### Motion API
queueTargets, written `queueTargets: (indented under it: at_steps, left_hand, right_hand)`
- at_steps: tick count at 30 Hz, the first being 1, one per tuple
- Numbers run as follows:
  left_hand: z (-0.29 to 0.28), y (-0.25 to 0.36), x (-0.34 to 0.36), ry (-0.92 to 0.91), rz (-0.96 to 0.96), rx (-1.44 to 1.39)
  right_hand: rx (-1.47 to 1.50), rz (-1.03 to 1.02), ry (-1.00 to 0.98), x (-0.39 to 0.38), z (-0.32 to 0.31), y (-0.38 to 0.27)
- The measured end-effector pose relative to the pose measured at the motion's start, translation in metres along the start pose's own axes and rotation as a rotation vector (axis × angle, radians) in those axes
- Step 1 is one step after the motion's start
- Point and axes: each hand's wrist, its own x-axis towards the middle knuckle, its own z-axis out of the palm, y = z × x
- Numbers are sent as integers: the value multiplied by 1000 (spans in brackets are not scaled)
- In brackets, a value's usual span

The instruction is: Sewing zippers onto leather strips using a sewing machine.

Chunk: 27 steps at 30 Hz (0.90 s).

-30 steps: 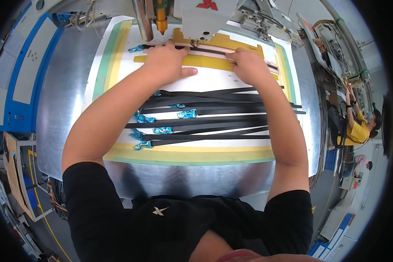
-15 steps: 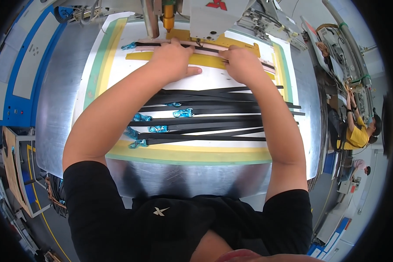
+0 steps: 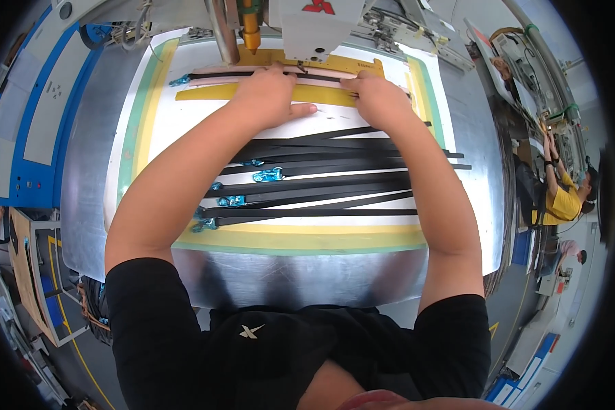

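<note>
A black strap (image 3: pixel 219 76) lies lengthwise in a jig of pink strips and yellow plates (image 3: pixel 205 92) at the far side of the white board. Its left end carries a blue-wrapped buckle (image 3: pixel 180 80). My left hand (image 3: pixel 266 94) rests over the strap, fingers stretched forward and thumb spread aside. To its right, my right hand (image 3: pixel 381 99) has its fingers curled, with the fingertips pressed on the strap; what lies under the palm is hidden. Nearer to me, several black straps (image 3: pixel 321 186) lie side by side, some with blue-wrapped buckles (image 3: pixel 268 175). My forearms partly cover them.
A white machine head (image 3: pixel 314 31) hangs just beyond my hands, beside an orange cylinder with a pointed tip (image 3: pixel 251 35). Green and yellow tape (image 3: pixel 301 242) borders the white board on a metal table (image 3: pixel 307 277). A blue cabinet (image 3: pixel 31 130) stands left; a person in yellow (image 3: pixel 560 201) works at right.
My view has turned slightly, so machine, board and straps sit further left in the picture. Both hands seem to have slid a little rightward along the strap.
</note>
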Motion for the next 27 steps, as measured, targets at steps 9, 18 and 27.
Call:
queueTargets:
  at_steps: [9, 18, 27]
  left_hand:
    - [4, 17, -7, 79, -13, 51]
    - [16, 23, 4, 59, 0, 15]
    - [14, 31, 7, 59, -1, 33]
  right_hand:
    - [20, 38, 31, -7, 7, 21]
    - [-16, -15, 22, 1, 8, 10]
    - [32, -39, 39, -1, 12, 15]
